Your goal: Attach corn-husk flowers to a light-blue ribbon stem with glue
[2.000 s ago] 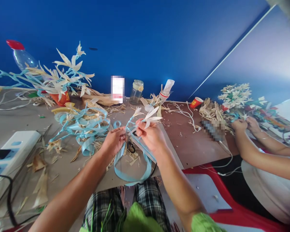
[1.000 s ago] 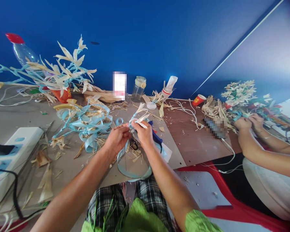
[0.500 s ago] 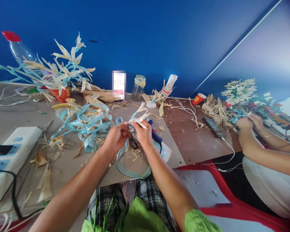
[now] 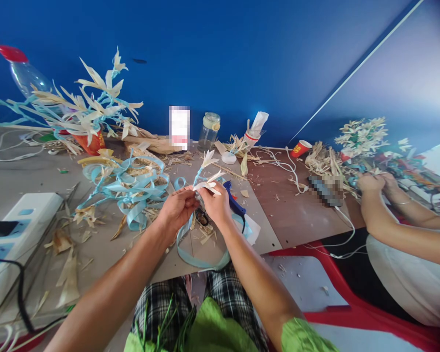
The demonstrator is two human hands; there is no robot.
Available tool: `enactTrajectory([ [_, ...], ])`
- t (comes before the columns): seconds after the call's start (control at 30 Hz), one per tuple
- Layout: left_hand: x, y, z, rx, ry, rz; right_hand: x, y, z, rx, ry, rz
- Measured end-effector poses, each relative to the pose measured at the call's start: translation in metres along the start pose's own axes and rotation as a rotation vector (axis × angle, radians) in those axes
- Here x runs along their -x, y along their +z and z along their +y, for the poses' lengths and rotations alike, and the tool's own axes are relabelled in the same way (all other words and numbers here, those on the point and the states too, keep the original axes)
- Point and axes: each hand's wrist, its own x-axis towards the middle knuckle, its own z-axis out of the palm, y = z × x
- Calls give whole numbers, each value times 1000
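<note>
Near the bench's front edge, the husk flower sprig (image 4: 208, 182) is up off the surface, pinched at its base by both hands: left hand (image 4: 178, 209) and right hand (image 4: 215, 203) closed on it, fingertips meeting. Blue ribbon (image 4: 201, 263) loops down below. The glue gun (image 4: 235, 204) lies just beside the right hand. A co-worker's hands (image 4: 370, 185) are at the right edge.
</note>
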Motion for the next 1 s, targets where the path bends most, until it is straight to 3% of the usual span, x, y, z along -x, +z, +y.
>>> enactTrajectory([
  [0.27, 5, 6, -1, -50, 98, 34, 16, -13, 1, 222, -3, -148],
  [0.5, 5, 9, 0, -97, 174, 87, 25, -22, -16, 269, 46, -222],
  [0.6, 4, 8, 0, -152, 229, 119, 27, -31, -22, 228, 77, -290],
  [0.73, 4, 8, -4, -241, 303, 101, 21, -44, -21, -13, 133, -337],
  [0.83, 5, 9, -8, -306, 336, 81, 14, -51, -22, -20, 95, -267],
  [1.0, 6, 9, -9, -385, 314, 66, 12, -52, -28, 286, -238, -17],
])
